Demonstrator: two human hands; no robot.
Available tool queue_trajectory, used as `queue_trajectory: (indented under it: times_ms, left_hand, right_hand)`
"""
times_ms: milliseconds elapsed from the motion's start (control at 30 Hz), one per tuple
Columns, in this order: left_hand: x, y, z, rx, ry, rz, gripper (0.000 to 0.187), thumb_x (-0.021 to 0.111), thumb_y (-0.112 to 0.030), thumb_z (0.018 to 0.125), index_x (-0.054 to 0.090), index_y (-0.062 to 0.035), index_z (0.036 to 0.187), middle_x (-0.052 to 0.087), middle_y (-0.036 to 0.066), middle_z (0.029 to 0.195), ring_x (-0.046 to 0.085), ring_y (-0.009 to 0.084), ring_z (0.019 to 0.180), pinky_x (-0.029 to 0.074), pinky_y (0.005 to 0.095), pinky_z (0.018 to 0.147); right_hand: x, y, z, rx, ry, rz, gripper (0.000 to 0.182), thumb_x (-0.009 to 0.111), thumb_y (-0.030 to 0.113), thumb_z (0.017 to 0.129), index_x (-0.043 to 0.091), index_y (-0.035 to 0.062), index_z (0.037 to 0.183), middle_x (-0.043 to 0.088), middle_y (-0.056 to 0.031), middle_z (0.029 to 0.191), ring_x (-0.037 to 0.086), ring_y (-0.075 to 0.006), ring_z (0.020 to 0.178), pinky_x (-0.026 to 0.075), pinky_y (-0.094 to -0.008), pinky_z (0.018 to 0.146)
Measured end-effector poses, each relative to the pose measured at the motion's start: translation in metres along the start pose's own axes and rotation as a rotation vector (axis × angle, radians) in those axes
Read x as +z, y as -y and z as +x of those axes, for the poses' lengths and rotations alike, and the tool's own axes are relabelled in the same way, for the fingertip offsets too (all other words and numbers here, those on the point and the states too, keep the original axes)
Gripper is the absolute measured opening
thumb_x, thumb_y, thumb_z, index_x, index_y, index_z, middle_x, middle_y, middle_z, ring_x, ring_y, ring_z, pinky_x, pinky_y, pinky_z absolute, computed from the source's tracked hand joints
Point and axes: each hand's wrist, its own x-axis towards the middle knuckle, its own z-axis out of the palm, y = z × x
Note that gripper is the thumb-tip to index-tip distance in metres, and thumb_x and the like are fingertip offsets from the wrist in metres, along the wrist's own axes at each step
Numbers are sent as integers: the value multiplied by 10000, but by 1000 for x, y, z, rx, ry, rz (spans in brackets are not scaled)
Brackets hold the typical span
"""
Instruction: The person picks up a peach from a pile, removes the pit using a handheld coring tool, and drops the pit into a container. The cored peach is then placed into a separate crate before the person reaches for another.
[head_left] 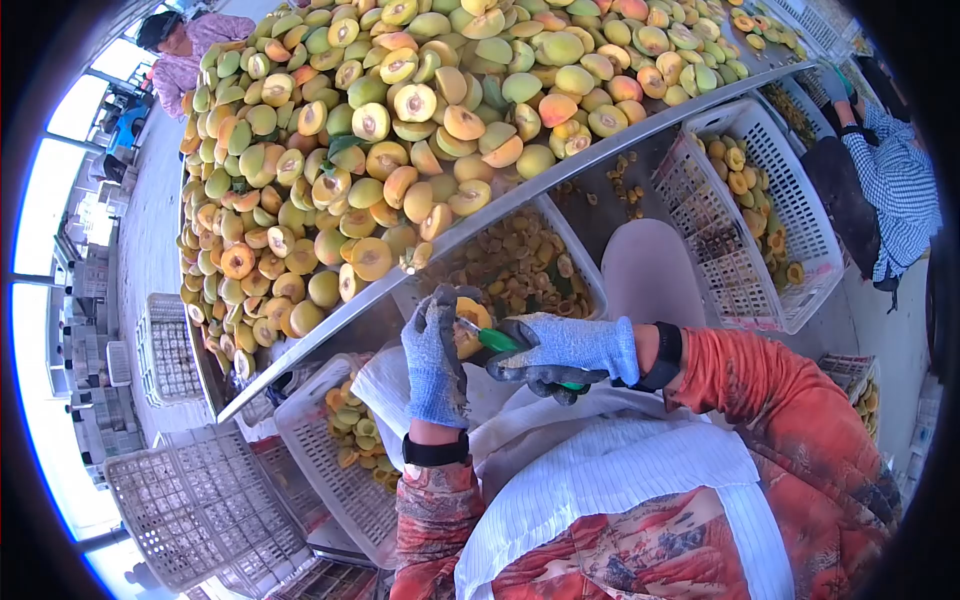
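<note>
My left hand [437, 350], in a blue-grey work glove, is closed around a yellow peach half [468, 328], its cut face turned toward my right hand. My right hand [565, 350], gloved alike, grips a green-handled tool [500, 341]. The tool points left, and its front end meets the cut face of the fruit; the tip's shape is too small to tell. Both hands are above my lap, just in front of the metal table edge [540, 187]. Beyond it lies a large heap of peaches [390, 130], many halved with pits showing.
Below the edge is a crate [590, 265] of pits and scraps. Crates of fruit halves stand left [300, 415] and right [810, 250] of my legs. Stacked crates [200, 500] are at lower left. One co-worker [885, 190] sits at right, another [185, 50] at far left.
</note>
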Motion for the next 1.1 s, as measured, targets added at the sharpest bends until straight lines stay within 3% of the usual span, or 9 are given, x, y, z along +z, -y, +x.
queue_trajectory:
  times_ms: [100,133,367,433,467,567,633,733,1100]
  left_hand:
    - [9,6,0,281,-148,72,240,507,-147,857,589,44,977,630,103,905,578,140,761,460,248,672]
    - [8,19,6,626,-237,298,247,493,-145,858,585,47,983,626,108,922,581,148,776,467,251,687]
    - [3,21,16,41,-101,-150,245,561,-181,835,573,-8,1008,587,70,857,566,177,730,475,287,634]
    - [5,20,24,79,-151,-125,285,576,-211,830,572,-4,1026,563,40,836,547,140,704,461,263,599]
    - [7,18,25,105,-165,-156,292,574,-210,830,568,-1,1034,561,38,814,544,135,696,457,261,589]
    - [10,15,27,164,-183,-133,279,562,-201,832,577,7,1017,564,31,772,532,122,680,442,253,574]
    - [9,18,28,223,-192,-21,248,545,-184,836,602,19,967,571,21,732,512,103,663,418,241,562]
    - [12,0,18,236,-52,188,216,526,-88,839,591,54,988,618,68,843,566,115,678,477,243,610]
    - [12,-12,23,251,122,387,224,518,-101,836,607,59,965,631,107,885,586,155,796,483,265,684]
  right_hand:
    - [2,-3,7,-23,-42,-102,273,597,280,832,491,86,992,463,12,567,427,-80,391,331,-209,323]
    - [3,-7,10,-74,-18,-55,274,597,289,832,493,89,988,459,14,572,419,-79,388,334,-209,324]
    - [-30,5,14,141,37,-298,295,596,321,820,501,98,988,524,-48,621,490,-137,423,399,-273,375]
    - [-26,-7,24,-674,-411,-1065,356,600,342,792,497,83,1013,584,-158,665,582,-280,525,455,-376,478]
    - [-22,-14,21,-485,-591,-1200,420,602,367,766,485,74,1044,586,-225,717,587,-373,651,463,-432,575]
    - [-15,-27,22,-411,-628,-1303,444,598,385,766,477,69,1054,591,-200,697,587,-374,648,464,-433,573]
    - [-9,-10,11,-424,-574,-1218,418,617,321,767,469,55,1053,590,-150,676,599,-283,561,462,-378,492]
    - [-10,9,2,-18,-97,-264,367,623,178,753,442,30,1036,499,-30,695,456,-79,447,376,-211,362]
    - [-21,-11,18,-22,41,-86,348,678,191,737,497,42,995,525,-28,698,479,-77,467,381,-222,372]
